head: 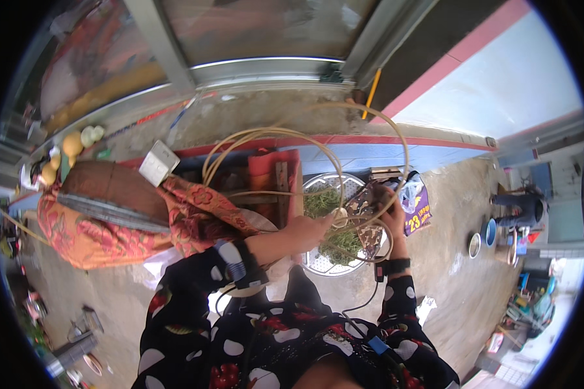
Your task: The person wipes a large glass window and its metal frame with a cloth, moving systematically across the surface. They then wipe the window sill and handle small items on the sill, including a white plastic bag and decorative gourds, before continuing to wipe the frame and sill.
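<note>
Several loops of a tan cable or thin hose (pixel 403 141) arc in front of me. My left hand (pixel 314 232) grips part of it near a pale round fitting (pixel 339 217). My right hand (pixel 394 211) is closed around the loops on the other side, its fingertips partly hidden. Just left of that hand is a piece of camouflage cloth (pixel 370 233); whether I hold it I cannot tell. Below both hands a round perforated tray (pixel 316 265) carries shredded green plant matter (pixel 343 248).
A patterned orange cloth (pixel 112 248) covers something bulky at left, with a white box (pixel 159 163) above it. A red-edged wooden box (pixel 282 182) stands near the wall. A purple bag (pixel 418 209) lies right. Farther off, a person (pixel 520 206) is near basins (pixel 489 232).
</note>
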The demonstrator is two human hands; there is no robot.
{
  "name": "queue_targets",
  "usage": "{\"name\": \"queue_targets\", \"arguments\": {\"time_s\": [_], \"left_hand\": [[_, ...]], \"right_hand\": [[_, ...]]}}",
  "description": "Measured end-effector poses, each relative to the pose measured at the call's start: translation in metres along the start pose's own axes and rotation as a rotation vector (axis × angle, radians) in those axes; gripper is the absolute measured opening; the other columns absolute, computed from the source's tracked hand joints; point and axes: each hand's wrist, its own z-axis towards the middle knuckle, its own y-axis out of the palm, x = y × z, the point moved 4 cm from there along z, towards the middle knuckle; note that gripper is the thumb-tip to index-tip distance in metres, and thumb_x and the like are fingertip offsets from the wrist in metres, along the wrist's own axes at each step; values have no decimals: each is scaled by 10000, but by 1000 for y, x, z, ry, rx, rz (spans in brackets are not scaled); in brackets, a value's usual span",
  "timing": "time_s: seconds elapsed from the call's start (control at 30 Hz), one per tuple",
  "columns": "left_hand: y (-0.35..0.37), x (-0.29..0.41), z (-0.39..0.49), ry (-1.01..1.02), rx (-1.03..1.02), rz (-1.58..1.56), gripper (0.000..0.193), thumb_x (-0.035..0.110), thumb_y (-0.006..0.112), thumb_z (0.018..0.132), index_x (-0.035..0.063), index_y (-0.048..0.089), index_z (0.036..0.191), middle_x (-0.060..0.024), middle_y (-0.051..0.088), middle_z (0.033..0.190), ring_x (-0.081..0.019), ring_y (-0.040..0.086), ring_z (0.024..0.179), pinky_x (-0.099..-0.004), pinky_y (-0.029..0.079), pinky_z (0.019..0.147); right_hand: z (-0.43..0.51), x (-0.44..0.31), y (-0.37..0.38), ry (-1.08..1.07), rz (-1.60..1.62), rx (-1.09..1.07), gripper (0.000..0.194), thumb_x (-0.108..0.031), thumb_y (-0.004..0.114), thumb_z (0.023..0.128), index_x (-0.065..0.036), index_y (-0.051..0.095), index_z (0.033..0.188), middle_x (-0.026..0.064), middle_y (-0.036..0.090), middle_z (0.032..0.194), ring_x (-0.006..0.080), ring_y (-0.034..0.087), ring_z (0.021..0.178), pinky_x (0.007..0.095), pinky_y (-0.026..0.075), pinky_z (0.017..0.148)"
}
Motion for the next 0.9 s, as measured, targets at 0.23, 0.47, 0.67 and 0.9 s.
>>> {"name": "queue_targets", "arguments": {"time_s": [0.23, 0.47, 0.67, 0.9], "left_hand": [[76, -35, 25, -20, -227, 289, 975, 159, 853, 924, -111, 338, 1706, -232, 791, 1215, -402, 823, 1035, -508, 639, 825], [79, -48, 15, -73, -132, 290, 1463, 517, 1057, 694, -147, 272, 1735, -291, 694, 1373, -420, 730, 1234, -511, 577, 1003], [59, -47, 3, 68, -67, 215, 1499, 545, 1067, 641, -208, 295, 1681, -321, 593, 1505, -474, 641, 1349, -563, 483, 1163], [-94, -69, -109, 146, -212, -435, 692, 399, 913, 948, -32, 621, 1404, -184, 812, 1197, -293, 797, 1077, -444, 616, 912]], "right_hand": [[-30, 55, -108, 93, -158, 225, 628, -30, 826, 1033, 15, 616, 1624, 161, 722, 1549, 261, 669, 1433, 417, 513, 1245], [21, -63, -210, -130, -105, 431, 609, -68, 790, 1094, 10, 590, 1664, 158, 694, 1599, 248, 689, 1394, 424, 530, 1227], [88, -299, -146, -400, 32, 201, 547, -37, 698, 1141, -7, 580, 1675, 163, 688, 1591, 223, 687, 1385, 355, 528, 1213], [144, -417, 88, -850, -185, -319, 676, 21, 800, 1027, -137, 629, 1662, 86, 728, 1570, 207, 675, 1435, 383, 515, 1230]]}}
